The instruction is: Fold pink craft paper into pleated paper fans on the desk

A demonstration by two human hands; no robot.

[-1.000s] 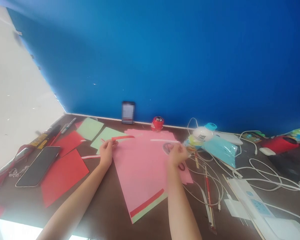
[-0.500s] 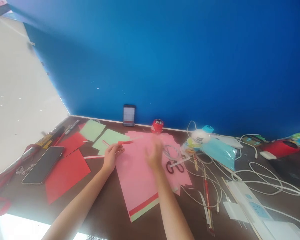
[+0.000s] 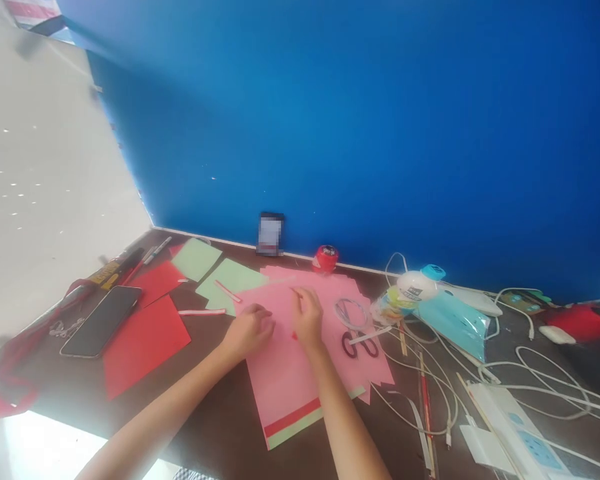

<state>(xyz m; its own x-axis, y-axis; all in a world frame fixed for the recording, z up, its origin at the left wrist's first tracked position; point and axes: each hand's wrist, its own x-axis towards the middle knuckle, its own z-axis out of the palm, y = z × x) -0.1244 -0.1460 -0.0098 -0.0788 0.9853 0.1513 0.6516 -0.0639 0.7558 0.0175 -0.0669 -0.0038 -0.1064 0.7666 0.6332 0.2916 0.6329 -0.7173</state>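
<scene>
Pink paper sheets [image 3: 280, 373] lie in front of me, with a red and a pale green band along the near edge. My left hand [image 3: 250, 331] is over their left side, fingers curled; what they hold, if anything, is hidden. My right hand [image 3: 307, 317] is closed above the middle of the pink paper, fingers pinched. A bit of a red paper strip [image 3: 294, 336] shows at its palm side; most of it is hidden. Dark-handled scissors [image 3: 360, 344] and a clear tape-like ring [image 3: 351, 312] lie right of my right hand.
Red sheets [image 3: 147, 347], green sheets [image 3: 235, 280], a narrow red-and-white strip [image 3: 203, 312] and a phone [image 3: 100, 322] lie left. A red round container [image 3: 325, 259] stands behind. Rightward are a white bottle [image 3: 415, 287], loose cables [image 3: 445, 380] and a power strip [image 3: 520, 427].
The red strip left my left hand's fingertips and now shows partly at my right hand. My left hand moved right and nearer, its fingers curling; the right hand closed. The view shifted slightly left.
</scene>
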